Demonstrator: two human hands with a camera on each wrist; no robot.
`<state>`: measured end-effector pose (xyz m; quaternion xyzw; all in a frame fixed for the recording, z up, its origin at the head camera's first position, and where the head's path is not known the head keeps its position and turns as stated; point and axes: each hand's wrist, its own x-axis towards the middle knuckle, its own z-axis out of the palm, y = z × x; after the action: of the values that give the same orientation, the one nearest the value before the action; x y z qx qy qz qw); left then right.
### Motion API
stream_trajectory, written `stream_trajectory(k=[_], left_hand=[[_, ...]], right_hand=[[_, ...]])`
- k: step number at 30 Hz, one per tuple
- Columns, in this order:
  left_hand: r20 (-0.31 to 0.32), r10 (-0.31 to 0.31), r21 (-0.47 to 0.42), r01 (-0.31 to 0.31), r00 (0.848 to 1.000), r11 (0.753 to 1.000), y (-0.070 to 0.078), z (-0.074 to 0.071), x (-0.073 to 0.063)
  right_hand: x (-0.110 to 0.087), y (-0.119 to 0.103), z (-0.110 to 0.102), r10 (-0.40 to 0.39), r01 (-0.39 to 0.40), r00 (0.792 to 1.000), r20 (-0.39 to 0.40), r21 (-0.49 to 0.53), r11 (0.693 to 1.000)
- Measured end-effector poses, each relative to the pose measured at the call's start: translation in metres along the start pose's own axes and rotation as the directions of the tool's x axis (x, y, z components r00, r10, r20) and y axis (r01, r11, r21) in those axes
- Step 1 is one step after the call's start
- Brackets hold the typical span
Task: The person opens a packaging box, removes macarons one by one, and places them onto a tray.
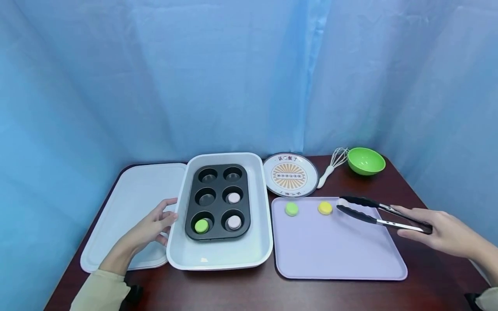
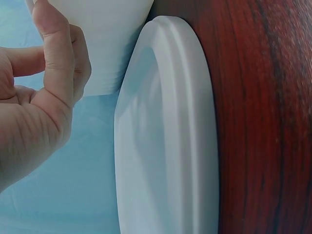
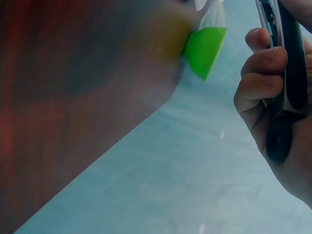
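head view: yellow disc (image 1: 325, 208) and pale green disc (image 1: 292, 209) lie near the far edge of the lavender tray (image 1: 334, 250), on the counter (image 1: 295, 298).
right grip (image 1: 447, 231): fingers wrapped round the handle end of the tongs (image 1: 355, 214), holding nothing else.
tongs: arms apart, black tips just right of the yellow disc, nothing between them; i cannot tell whether they touch the tray.
yellow disc: if the tips came together off its middle, it would probably skid or roll; the flat tray surface offers little to stop it.
squeeze: too light could let a disc drop, too hard might shoot it out or mark it; how firm the discs are cannot be told.
left grip (image 1: 153, 224): fingers loosely bent at the left rim of the white tub (image 1: 218, 255), clasping nothing visible.
white tub: a shove from those fingers could shift it, and the muffin tin (image 1: 219, 207) inside might slide along.
green disc in the tin (image 1: 201, 226): sits in the near-left cup; a jolt could unsettle it.
pink discs (image 1: 234, 198): in the middle and near right cups, exposed to the same jolt.
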<state>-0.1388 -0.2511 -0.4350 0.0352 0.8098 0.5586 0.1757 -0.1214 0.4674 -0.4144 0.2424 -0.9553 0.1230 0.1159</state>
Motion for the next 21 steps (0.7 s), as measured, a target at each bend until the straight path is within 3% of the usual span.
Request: stream_trajectory(k=[8,21], left_hand=[[0.006,0.008,-0.004,-0.008,1.000,1.000,-0.003,0.000,0.000],[0.016,0.012,-0.019,-0.012,1.000,1.000,-0.005,-0.001,0.001]], right_hand=[[-0.010,0.018,0.005,0.101,-0.097,0.993,0.057,-0.062,0.993],[-0.011,0.026,0.017,0.044,-0.044,0.999,-0.004,0.027,0.999]])
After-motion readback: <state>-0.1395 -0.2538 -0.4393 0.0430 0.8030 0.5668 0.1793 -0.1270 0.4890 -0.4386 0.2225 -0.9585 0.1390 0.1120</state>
